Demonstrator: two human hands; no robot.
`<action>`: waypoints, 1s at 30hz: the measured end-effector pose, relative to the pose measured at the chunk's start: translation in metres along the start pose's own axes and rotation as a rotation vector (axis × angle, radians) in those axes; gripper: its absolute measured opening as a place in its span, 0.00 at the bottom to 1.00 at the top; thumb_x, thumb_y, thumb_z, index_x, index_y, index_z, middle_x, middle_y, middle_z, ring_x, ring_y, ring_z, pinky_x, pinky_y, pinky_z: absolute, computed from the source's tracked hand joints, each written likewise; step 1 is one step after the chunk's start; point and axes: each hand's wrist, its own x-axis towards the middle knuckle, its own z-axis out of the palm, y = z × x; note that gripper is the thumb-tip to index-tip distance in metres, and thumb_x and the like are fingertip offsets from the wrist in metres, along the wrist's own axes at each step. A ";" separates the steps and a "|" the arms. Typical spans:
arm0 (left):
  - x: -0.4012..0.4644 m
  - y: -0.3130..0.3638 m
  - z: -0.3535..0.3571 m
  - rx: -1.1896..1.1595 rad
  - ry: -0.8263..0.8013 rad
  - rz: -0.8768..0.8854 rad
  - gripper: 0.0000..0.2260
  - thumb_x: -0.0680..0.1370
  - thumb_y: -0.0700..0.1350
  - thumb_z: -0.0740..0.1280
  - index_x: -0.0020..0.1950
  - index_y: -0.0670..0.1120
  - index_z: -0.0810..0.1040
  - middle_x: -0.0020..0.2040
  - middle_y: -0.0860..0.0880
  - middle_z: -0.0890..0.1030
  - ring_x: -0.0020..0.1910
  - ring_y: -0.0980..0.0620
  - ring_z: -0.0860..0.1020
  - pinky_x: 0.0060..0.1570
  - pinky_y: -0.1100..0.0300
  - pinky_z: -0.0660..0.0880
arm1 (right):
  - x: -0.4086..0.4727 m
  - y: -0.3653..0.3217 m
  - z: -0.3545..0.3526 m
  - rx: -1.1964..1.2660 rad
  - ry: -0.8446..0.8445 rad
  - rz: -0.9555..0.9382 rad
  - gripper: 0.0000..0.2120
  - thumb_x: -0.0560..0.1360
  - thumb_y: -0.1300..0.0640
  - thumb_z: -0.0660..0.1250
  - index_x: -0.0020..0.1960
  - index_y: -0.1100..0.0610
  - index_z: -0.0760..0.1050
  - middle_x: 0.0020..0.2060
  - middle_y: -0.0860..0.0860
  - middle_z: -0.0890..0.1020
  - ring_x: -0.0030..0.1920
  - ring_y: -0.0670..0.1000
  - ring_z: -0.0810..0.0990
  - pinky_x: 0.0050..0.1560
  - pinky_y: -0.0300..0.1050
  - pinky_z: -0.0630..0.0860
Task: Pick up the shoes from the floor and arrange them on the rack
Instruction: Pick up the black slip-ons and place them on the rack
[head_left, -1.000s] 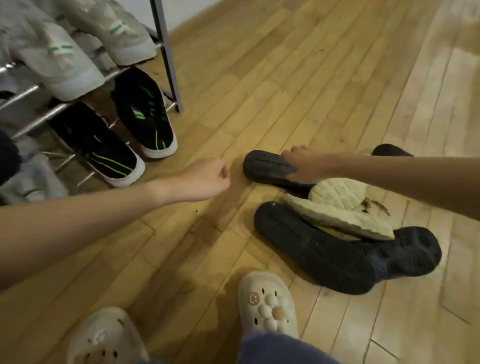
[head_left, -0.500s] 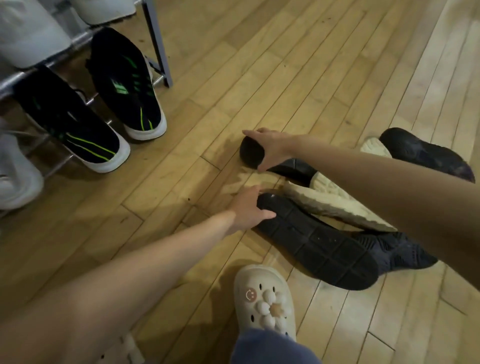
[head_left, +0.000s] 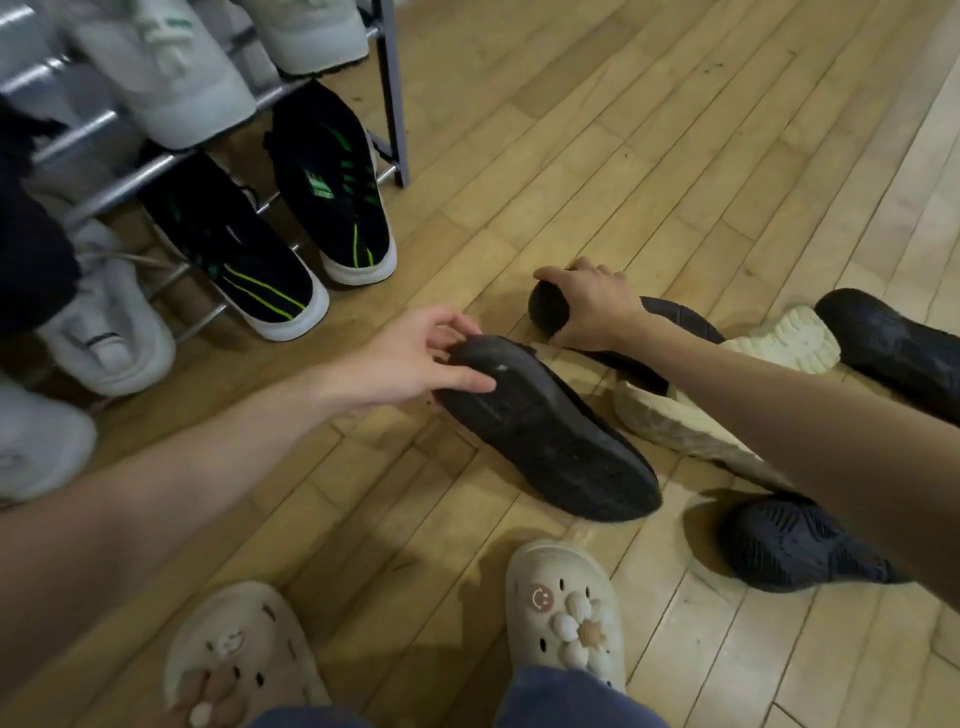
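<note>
On the wooden floor lies a heap of shoes. My left hand (head_left: 415, 364) grips the toe end of a black shoe (head_left: 550, 436) that is turned sole up and lifted at that end. My right hand (head_left: 592, 306) is closed over the toe of a second black shoe (head_left: 675, 317) lying farther back. A cream-soled shoe (head_left: 696, 421) lies between them, partly under my right forearm. Two more dark shoes rest on the floor: a black shoe at the far right (head_left: 893, 348) and a dark knit shoe (head_left: 795, 545). The metal shoe rack (head_left: 389, 104) stands at the upper left.
The rack holds white sneakers (head_left: 171, 78) on an upper bar and a black pair with green stripes (head_left: 327, 182) below. More white shoes (head_left: 109, 332) sit at the left. My own feet wear cream clogs (head_left: 566, 613) at the bottom edge.
My left hand has closed on the near black shoe and tipped its toe end up. My right hand keeps its hold on the far black shoe. The view shifted toward the rack.
</note>
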 end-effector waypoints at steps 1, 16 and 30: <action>-0.006 0.001 -0.015 -0.032 0.064 0.003 0.20 0.68 0.39 0.76 0.57 0.46 0.75 0.54 0.46 0.82 0.49 0.49 0.83 0.43 0.52 0.83 | 0.001 -0.001 -0.003 0.025 0.033 0.011 0.38 0.69 0.49 0.74 0.74 0.48 0.60 0.63 0.58 0.71 0.63 0.61 0.71 0.64 0.59 0.69; -0.032 -0.023 -0.029 0.315 0.736 0.467 0.20 0.65 0.39 0.78 0.52 0.43 0.72 0.52 0.48 0.76 0.51 0.54 0.75 0.52 0.64 0.75 | -0.004 -0.060 -0.048 0.665 0.949 0.163 0.38 0.67 0.50 0.73 0.70 0.60 0.58 0.65 0.56 0.64 0.63 0.45 0.64 0.61 0.26 0.64; -0.024 -0.099 -0.005 0.209 0.455 -0.360 0.34 0.68 0.60 0.74 0.65 0.43 0.67 0.62 0.47 0.73 0.60 0.47 0.74 0.57 0.52 0.73 | -0.057 -0.080 0.050 0.772 0.495 0.650 0.42 0.64 0.49 0.77 0.70 0.56 0.58 0.64 0.58 0.63 0.65 0.60 0.67 0.72 0.58 0.62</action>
